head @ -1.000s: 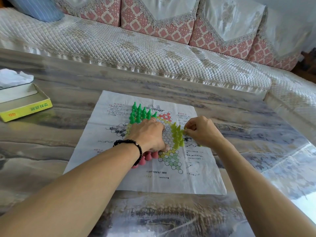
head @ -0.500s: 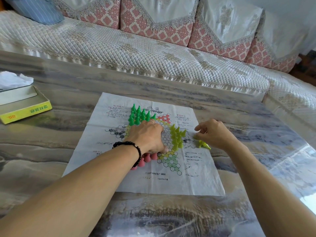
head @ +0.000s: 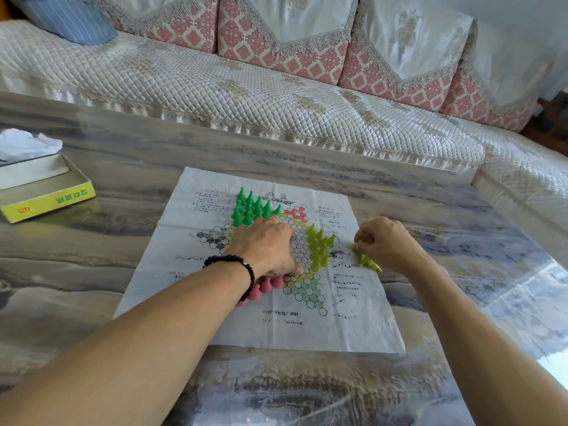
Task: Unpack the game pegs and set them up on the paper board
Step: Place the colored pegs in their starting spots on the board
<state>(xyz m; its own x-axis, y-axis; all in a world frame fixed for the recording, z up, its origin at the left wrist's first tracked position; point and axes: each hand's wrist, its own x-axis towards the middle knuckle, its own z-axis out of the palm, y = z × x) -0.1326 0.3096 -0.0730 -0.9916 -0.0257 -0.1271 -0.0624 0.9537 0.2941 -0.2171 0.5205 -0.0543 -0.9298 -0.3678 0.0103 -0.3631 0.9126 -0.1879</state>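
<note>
Since a second ago, right hand point(head: 385, 242) has left the standing yellow-green pegs point(head: 319, 247) — now pinching loose pegs point(head: 368, 262) at the paper board point(head: 252, 330)'s right edge — left hand point(head: 266, 249) flat mid-frame.

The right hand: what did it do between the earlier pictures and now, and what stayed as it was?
The right hand moved away from the standing yellow-green pegs toward the right edge of the paper board, to the loose pegs lying there. The left hand stayed pressed on the board; the green pegs stayed standing.
</note>
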